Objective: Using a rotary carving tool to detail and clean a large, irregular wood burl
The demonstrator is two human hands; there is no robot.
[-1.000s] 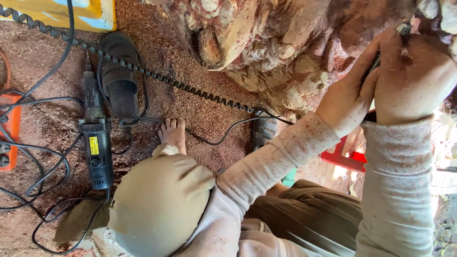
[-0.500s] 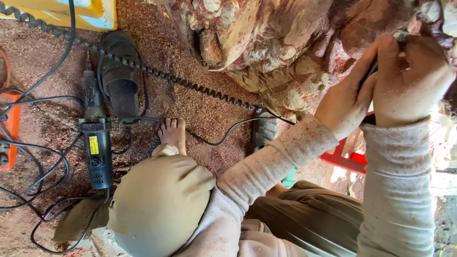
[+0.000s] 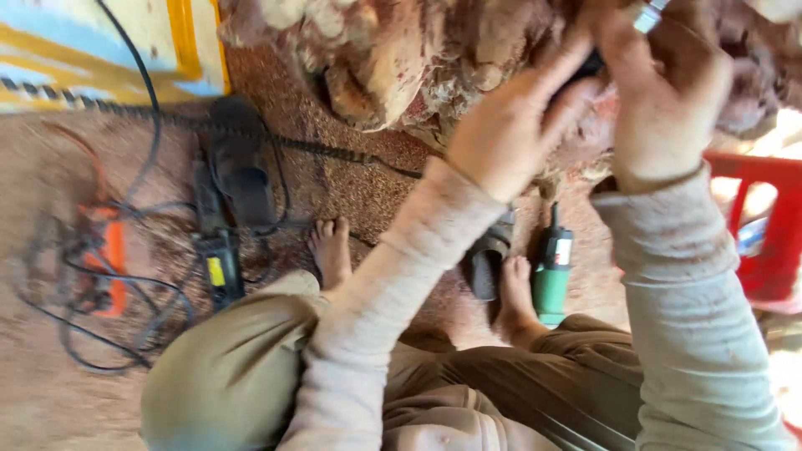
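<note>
Carving tool [image 3: 639, 21], slim and dark, sits gripped in both your hands at the gnarled wood root [image 3: 401, 58]. Your left hand [image 3: 510, 125] and right hand [image 3: 664, 92] have shifted lower in view; fingers stay closed around it.

Both hands raised close together, left hand [image 3: 510, 134] and right hand [image 3: 668, 92] curled, fingers closed, sleeved forearms extended.

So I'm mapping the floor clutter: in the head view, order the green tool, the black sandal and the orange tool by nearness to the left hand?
1. Green tool: just below the left hand, by the foot.
2. Black sandal: farther left, among the cables.
3. Orange tool: farthest, near the left edge.
</note>
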